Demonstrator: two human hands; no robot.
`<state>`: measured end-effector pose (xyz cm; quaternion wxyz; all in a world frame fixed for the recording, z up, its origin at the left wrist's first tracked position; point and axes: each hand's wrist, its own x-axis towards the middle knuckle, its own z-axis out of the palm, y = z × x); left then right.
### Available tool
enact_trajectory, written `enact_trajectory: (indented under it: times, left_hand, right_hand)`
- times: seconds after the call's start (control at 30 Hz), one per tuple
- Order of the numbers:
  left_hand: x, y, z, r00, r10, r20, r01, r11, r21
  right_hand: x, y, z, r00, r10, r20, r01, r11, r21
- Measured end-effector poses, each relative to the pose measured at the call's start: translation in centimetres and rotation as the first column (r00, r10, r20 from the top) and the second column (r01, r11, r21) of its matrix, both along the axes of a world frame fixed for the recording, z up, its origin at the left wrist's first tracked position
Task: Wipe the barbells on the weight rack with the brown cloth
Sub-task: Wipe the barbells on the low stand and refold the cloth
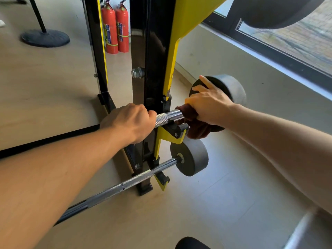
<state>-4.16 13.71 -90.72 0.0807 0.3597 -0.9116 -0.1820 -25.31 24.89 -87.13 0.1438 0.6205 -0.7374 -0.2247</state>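
Note:
A chrome barbell (169,116) rests on a hook of the black and yellow weight rack (152,69). My left hand (129,121) grips its knurled shaft just left of the rack post. My right hand (208,105) presses the brown cloth (197,129) around the bar right of the post, against the grey weight (231,88); index finger and thumb are spread on the weight's black face. The cloth hangs below the bar. A second barbell (125,184) with a grey weight (190,157) lies on the lower hook.
Two red fire extinguishers (115,27) stand behind the rack. A black round stand base (45,37) sits on the floor at the upper left. A window (287,44) runs along the right wall. A large dark weight (273,9) hangs at the top right.

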Motion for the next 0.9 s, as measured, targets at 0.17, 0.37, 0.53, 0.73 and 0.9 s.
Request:
enact_trajectory:
  times: [0.17,0.37,0.53,0.73,0.9]
  left_hand:
    - [0.1,-0.1,-0.2,1.000,-0.029,0.003,0.029,0.998,-0.053]
    - [0.5,0.5,0.6,1.000,-0.003,0.026,0.005,0.999,-0.044]
    - [0.5,1.8,2.2,0.996,-0.004,0.093,0.010,0.998,-0.059]
    - [0.9,1.3,1.1,0.995,0.071,0.066,-0.059,0.984,-0.168]
    - [0.9,1.5,1.6,0.993,0.065,0.098,-0.050,0.988,-0.148]
  right_hand:
    - [3.7,-0.3,-1.6,0.919,0.059,0.389,0.005,0.987,-0.161]
    - [0.9,-0.2,-0.5,0.983,0.082,0.164,-0.071,0.995,-0.072]
    - [2.2,-0.4,-1.3,0.955,0.009,0.296,0.033,0.990,-0.135]
    - [3.5,-0.5,-1.5,0.893,0.078,0.443,-0.012,0.988,-0.151]
    - [1.3,-0.2,-1.4,0.950,-0.029,0.312,0.085,0.982,-0.168]
